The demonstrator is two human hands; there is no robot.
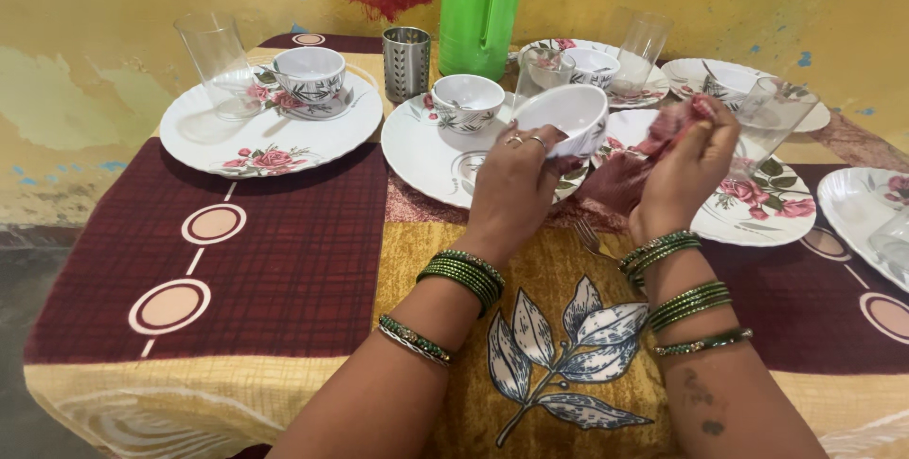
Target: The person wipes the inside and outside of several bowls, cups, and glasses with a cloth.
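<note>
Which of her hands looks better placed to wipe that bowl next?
Probably the right hand: it already grips the reddish cloth beside the white bowl, while the left hand holds that bowl.

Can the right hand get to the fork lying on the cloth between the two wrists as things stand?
Probably not at once: the right hand is full of red cloth. The fork lies just below it, uncovered, so the way is free.

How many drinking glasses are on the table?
4 clear glasses: one on the far-left plate, one beside the green jug, one behind it on a back plate, one just past the right hand. The blurry right edge may hide another.
</note>
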